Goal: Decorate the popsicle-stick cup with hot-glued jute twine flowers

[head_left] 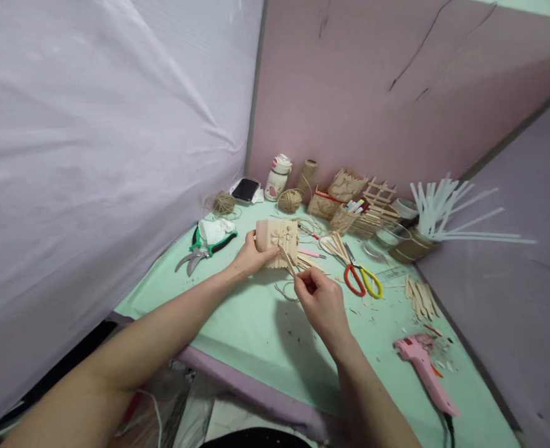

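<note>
My left grip [252, 256] is closed on a small, pale wooden box with a jagged lower edge and raised flower shapes [282, 236], thumb across its decorated face and fingers at its left side. My right grip [322, 303] pinches a thin, pale wooden stick [288, 262] between thumb and forefinger, with the far end up at the flowers (whether it touches them, I cannot tell). The box is in front of me, over the middle of the green cloth-covered tabletop [247, 330].

Just behind my right grip lie scissors with one red and one yellow handle [350, 267], and a slim pink-handled tool [309, 253] is just beside the box on its right. To the left, pruning shears with green-and-black handles [199, 254] lie with their blades apart, near a crumpled white tissue [216, 231]. Behind the box sit a ball of tan twine [289, 200] and a white lidded bottle with a printed pattern [277, 180]. On the far right, translucent white rods [436, 211] fan out of a brown container [408, 251]. Nearer to me on that side are a loose row of flat, pale wooden sticks [422, 300] and a pink glue gun with a black cord [427, 373]
</note>
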Action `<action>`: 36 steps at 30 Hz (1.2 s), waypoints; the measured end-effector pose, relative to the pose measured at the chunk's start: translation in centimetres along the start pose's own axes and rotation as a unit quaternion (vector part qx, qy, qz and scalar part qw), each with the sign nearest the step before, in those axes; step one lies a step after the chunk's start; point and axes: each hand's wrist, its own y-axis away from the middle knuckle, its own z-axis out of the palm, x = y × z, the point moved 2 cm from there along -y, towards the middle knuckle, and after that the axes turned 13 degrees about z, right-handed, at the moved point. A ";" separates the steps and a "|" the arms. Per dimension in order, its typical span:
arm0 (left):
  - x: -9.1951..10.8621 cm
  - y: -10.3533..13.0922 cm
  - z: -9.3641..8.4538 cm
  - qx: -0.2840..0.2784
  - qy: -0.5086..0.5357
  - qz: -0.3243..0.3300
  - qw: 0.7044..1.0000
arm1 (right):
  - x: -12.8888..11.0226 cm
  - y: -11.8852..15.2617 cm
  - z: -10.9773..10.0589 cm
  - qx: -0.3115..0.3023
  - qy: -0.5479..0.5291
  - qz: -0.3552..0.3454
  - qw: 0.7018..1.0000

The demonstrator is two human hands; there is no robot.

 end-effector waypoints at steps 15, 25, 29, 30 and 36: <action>-1.1 -0.5 0.0 -0.007 0.029 0.006 1.000 | 0.0 -0.1 -0.7 0.010 -0.054 0.022 0.998; -0.1 -0.8 -0.3 0.003 0.246 -0.057 0.968 | 4.6 -4.8 -3.9 0.186 0.144 0.137 0.962; 0.3 -0.6 -0.4 -0.012 0.293 -0.071 0.953 | 6.6 -5.2 -3.1 0.130 0.242 0.162 0.948; 0.2 -0.6 -0.4 -0.013 0.296 -0.076 0.952 | 6.5 -5.1 -2.9 0.139 0.246 0.145 0.948; -0.1 -0.7 0.0 -0.029 0.297 -0.072 0.952 | 2.0 -4.4 -2.2 0.130 0.044 -0.069 0.988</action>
